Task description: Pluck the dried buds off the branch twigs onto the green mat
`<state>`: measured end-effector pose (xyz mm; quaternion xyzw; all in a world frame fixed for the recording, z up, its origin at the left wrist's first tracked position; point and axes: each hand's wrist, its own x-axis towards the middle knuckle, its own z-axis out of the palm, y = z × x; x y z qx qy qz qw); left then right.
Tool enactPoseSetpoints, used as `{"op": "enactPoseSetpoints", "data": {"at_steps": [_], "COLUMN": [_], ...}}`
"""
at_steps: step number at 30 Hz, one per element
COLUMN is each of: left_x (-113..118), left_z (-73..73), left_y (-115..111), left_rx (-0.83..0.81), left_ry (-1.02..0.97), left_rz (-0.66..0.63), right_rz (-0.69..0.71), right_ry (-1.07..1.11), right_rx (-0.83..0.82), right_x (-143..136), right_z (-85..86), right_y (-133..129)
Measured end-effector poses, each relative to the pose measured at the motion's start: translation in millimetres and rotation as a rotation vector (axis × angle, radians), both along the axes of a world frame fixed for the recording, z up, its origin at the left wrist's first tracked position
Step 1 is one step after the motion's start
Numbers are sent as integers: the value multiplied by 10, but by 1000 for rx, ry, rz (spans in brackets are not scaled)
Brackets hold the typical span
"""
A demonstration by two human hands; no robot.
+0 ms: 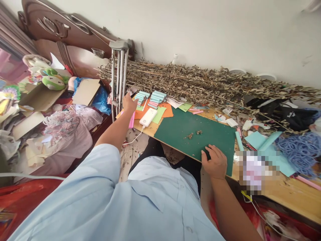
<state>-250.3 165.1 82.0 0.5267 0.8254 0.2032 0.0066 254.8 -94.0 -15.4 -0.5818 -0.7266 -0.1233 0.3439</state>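
My left hand point(129, 103) reaches to the table's far left, beside a stack of pale blue paper rolls point(142, 97); what its fingers touch is hard to make out. My right hand point(214, 160) rests with fingers spread on the front edge of the green cutting mat point(180, 125), holding nothing. Small bits of dried plant point(190, 136) lie on the mat beyond it. Between the hands, a white power bank point(148, 117) with a cable sits over orange and green paper point(159, 115). Pink rolls point(131, 120) are near my left wrist.
Dried stalks point(180, 80) are piled along the wall. A metal crutch point(120, 70) stands at the back left. Blue yarn point(299, 150), a glue gun point(258, 124) and blue paper point(281, 155) lie on the right. Boxes and cloth point(85, 117) crowd the left side.
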Motion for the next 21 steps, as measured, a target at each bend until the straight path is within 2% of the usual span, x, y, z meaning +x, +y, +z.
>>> {"op": "enactPoseSetpoints", "data": {"at_steps": [3, 7, 12, 21], "left_x": [-136, -233, -145, -35], "left_z": [12, -49, -129, -158], "left_y": [-22, -106, -174, -43], "left_rx": [0, -136, -173, -230], "left_ry": [-42, -90, -16, 10], "left_rz": [6, -52, -68, -74], "right_rz": [6, 15, 12, 12], "right_ry": [-3, 7, 9, 0], "right_rx": [5, 4, 18, 17], "right_x": [13, 22, 21, 16], "right_z": [-11, -36, -47, -28], "right_y": [7, 13, 14, 17]}}
